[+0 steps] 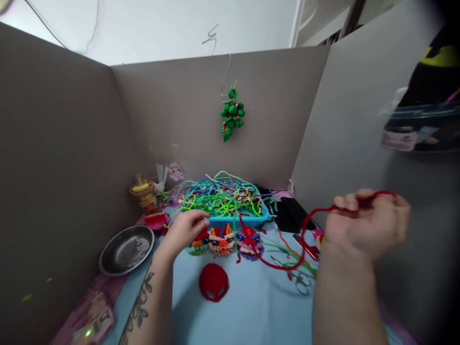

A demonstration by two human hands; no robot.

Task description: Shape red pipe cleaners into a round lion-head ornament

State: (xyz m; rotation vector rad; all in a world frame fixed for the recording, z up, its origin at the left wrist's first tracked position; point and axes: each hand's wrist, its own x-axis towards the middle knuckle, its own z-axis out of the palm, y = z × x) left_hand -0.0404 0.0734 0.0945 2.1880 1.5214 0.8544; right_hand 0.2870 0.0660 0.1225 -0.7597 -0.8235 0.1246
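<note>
My right hand [366,223] is raised at the right, its fingers closed around a strand of red yarn [280,268]. From that hand the strand droops in a loop over the table and runs up across a purple and pink crocheted piece [249,243]. My left hand [190,224] hovers at the near edge of the blue tray [233,222], fingers apart, nothing visible in them. Under and beside it sit a green and orange crocheted piece [199,243] and an orange and cream one [222,239]. Closer to me lies a round red crocheted piece [213,282].
The tray is heaped with colourful yarn offcuts [223,196]. Scissors [300,280] and a black phone-like slab [296,213] lie right. At left are a metal bowl [104,261], a brown-lidded cup [143,191] and a pink device [95,318]. Grey partitions [172,105] enclose the table.
</note>
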